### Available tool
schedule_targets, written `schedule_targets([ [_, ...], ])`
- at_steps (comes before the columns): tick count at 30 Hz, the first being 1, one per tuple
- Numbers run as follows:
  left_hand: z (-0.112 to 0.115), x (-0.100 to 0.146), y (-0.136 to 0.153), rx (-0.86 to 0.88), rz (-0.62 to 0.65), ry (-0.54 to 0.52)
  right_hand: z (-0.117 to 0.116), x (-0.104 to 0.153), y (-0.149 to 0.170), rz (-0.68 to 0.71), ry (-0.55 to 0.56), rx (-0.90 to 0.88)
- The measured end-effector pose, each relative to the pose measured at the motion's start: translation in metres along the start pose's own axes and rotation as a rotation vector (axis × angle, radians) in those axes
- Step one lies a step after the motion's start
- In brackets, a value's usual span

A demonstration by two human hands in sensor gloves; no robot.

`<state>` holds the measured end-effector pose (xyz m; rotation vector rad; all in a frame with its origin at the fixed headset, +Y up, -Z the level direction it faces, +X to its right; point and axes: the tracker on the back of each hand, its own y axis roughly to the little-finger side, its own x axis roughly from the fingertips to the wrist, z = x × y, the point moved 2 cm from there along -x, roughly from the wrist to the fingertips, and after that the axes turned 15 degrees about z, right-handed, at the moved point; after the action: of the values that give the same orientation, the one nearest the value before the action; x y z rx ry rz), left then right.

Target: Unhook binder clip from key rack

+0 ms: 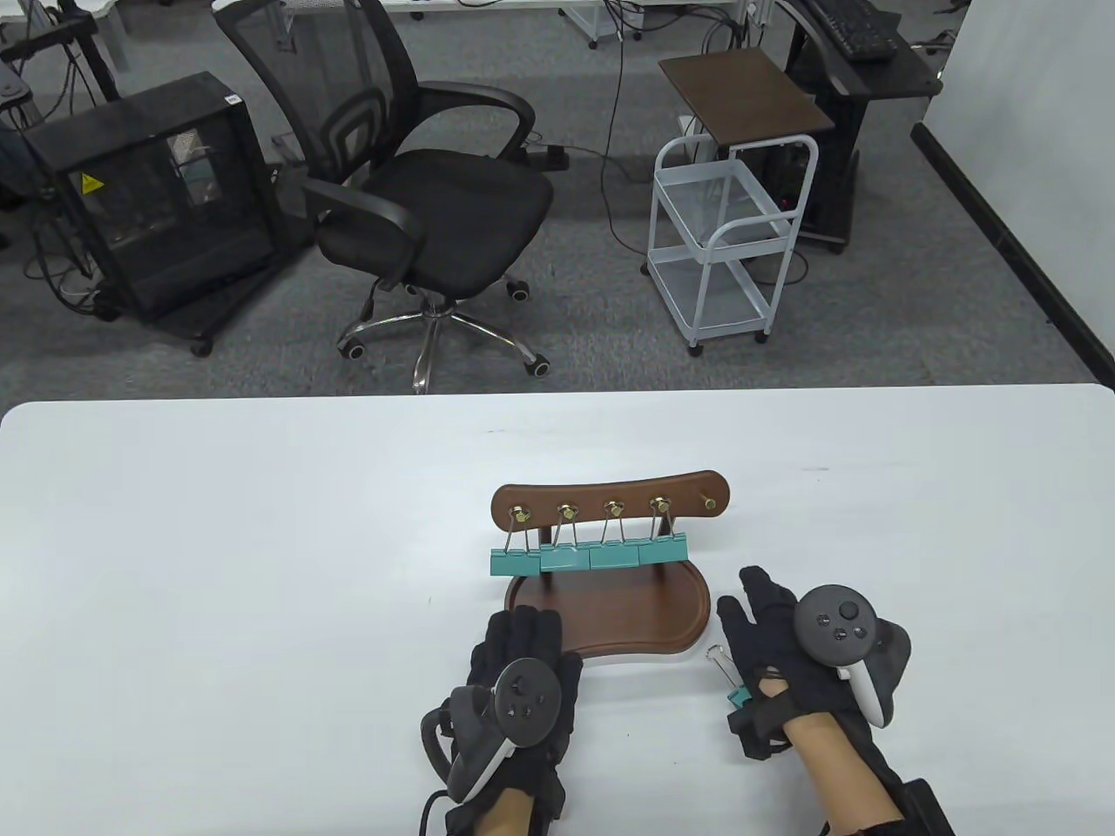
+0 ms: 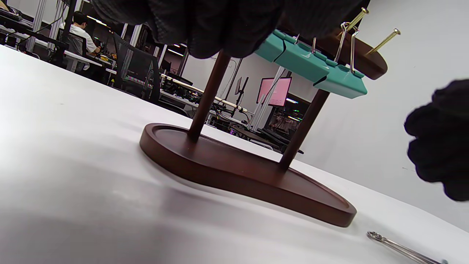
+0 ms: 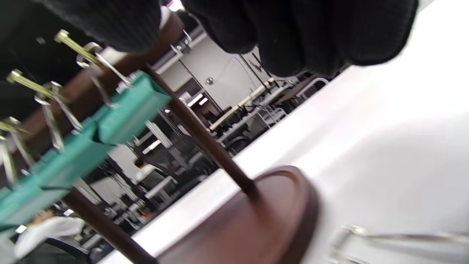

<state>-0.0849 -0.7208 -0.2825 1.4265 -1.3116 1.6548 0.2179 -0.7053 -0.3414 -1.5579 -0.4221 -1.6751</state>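
Note:
The brown wooden key rack [image 1: 610, 496] stands on its oval base [image 1: 627, 610] near the table's front. Several teal binder clips [image 1: 592, 557] hang from its brass hooks; the rightmost hook [image 1: 707, 502] is bare. One loose teal binder clip [image 1: 730, 681] lies on the table by my right wrist; its wire handle shows in the left wrist view [image 2: 399, 249]. My right hand [image 1: 753, 610] is open, fingers spread, just right of the base and holds nothing. My left hand [image 1: 527, 627] rests flat on the base's front left edge.
The white table [image 1: 218, 566] stretches wide to the left and right of the rack. Beyond its far edge stand an office chair [image 1: 418, 200], a white cart [image 1: 732, 235] and a black cabinet [image 1: 157, 200].

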Motion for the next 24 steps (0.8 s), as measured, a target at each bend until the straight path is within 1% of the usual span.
schedule_targets([
  [4, 0.0, 0.0, 0.001, -0.007, 0.001, 0.006, -0.006, -0.012, -0.011, 0.001, 0.024, -0.032],
  [9, 0.0, 0.0, 0.001, -0.002, 0.005, 0.001, -0.017, -0.025, -0.01, -0.042, 0.046, -0.124],
  [10, 0.0, 0.0, 0.001, -0.003, 0.004, 0.001, -0.02, -0.026, -0.009, -0.049, 0.082, -0.15],
  [12, 0.001, 0.0, 0.002, 0.001, 0.002, 0.002, -0.023, -0.029, -0.007, -0.061, 0.108, -0.178],
  [19, 0.0, 0.001, 0.003, 0.004, -0.002, -0.001, -0.037, -0.033, 0.003, -0.121, 0.114, -0.346],
  [24, 0.0, 0.001, 0.003, 0.002, -0.002, 0.0, -0.047, -0.035, 0.007, -0.137, 0.094, -0.466],
])
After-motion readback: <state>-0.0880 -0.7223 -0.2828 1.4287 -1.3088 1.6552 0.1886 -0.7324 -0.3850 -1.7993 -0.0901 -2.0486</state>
